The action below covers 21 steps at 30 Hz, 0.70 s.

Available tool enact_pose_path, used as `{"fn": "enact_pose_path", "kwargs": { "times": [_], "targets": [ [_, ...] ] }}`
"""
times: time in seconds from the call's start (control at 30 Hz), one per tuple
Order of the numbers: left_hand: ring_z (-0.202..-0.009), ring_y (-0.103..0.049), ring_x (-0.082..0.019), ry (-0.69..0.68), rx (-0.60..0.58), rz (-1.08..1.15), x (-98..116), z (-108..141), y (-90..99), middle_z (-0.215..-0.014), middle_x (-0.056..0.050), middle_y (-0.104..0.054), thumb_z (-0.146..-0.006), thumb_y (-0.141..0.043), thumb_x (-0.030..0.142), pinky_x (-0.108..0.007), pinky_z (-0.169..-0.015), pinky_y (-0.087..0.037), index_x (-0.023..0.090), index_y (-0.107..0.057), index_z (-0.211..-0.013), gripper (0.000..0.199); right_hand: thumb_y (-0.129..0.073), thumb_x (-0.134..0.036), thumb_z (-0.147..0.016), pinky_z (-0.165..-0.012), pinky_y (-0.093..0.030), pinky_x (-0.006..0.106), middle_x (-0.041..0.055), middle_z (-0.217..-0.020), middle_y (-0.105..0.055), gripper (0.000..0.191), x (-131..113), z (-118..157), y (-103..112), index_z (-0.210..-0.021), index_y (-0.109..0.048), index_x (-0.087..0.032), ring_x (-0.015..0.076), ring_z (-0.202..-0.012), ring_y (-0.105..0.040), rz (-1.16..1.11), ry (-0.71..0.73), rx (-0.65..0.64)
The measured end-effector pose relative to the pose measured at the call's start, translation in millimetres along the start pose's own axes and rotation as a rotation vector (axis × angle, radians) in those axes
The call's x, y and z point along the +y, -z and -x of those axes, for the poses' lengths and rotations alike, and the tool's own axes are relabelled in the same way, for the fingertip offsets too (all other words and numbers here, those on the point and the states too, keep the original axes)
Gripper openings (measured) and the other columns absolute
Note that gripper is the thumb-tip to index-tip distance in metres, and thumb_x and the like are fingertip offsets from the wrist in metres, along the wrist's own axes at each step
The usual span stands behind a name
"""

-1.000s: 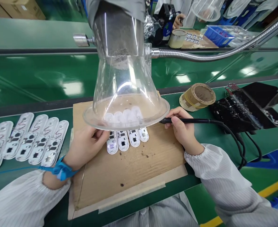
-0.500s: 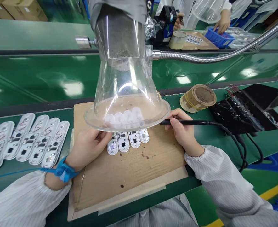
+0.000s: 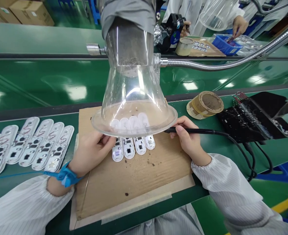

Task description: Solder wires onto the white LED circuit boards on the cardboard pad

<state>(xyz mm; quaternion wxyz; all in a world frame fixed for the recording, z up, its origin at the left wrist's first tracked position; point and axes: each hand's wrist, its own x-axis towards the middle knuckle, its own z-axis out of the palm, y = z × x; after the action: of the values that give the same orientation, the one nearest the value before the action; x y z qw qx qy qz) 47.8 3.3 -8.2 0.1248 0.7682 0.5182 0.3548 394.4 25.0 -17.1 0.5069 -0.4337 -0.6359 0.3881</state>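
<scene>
Several white oblong circuit boards (image 3: 128, 148) lie in a row on the cardboard sheet (image 3: 134, 182), their upper ends seen through the clear fume hood (image 3: 134, 94). My right hand (image 3: 188, 138), at the hood's right edge, is wrapped round a black soldering iron (image 3: 197, 130) pointing left; its tip is hidden behind the hood rim. My left hand (image 3: 93, 150) is closed in a pinch beside the leftmost board, its fingertips partly under the rim. What those fingers hold, if anything, cannot be made out. A blue wrist strap (image 3: 67, 176) circles the left wrist.
More white boards (image 3: 42, 143) lie overlapping at left. A round tan container (image 3: 204, 104) and a black soldering stand (image 3: 253, 114) stand at right, with cables. A metal flexible arm (image 3: 207, 67) crosses above. Across the bench, a co-worker's hand (image 3: 240, 25) is over a blue basket (image 3: 225, 45).
The view has shifted slightly, so the hood appears a little lower and further right. My hands keep nearly the same pose. The co-worker's hand has lifted from the blue basket.
</scene>
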Motion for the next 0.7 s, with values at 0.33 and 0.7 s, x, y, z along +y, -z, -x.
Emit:
{"fn": "enact_pose_path", "kwargs": {
  "times": [0.33, 0.7],
  "targets": [
    [-0.05, -0.038, -0.011, -0.006, -0.025, 0.011, 4.9, -6.3, -2.1, -0.056, 0.006, -0.038, -0.095, -0.061, 0.022, -0.03, -0.054, -0.03, 0.024, -0.036, -0.063, 0.04, -0.067, -0.051, -0.108, -0.055, -0.046, 0.029, -0.0013, -0.071, -0.065, 0.028, -5.6, -2.0, -0.1, -0.099, -0.072, -0.025, 0.0154, -0.056, -0.06, 0.06, 0.007, -0.052],
    [-0.055, -0.045, -0.012, 0.119, -0.026, 0.032, 3.7, -2.6, 2.5, -0.06, 0.004, -0.05, -0.097, -0.059, 0.034, -0.028, -0.055, -0.038, 0.025, -0.041, -0.068, 0.034, -0.07, -0.052, -0.106, -0.056, -0.048, 0.03, -0.001, -0.072, -0.067, 0.027, -3.9, -0.4, -1.7, -0.099, -0.074, -0.026, 0.0154, -0.057, -0.06, -0.018, -0.005, 0.035]
  ]
}}
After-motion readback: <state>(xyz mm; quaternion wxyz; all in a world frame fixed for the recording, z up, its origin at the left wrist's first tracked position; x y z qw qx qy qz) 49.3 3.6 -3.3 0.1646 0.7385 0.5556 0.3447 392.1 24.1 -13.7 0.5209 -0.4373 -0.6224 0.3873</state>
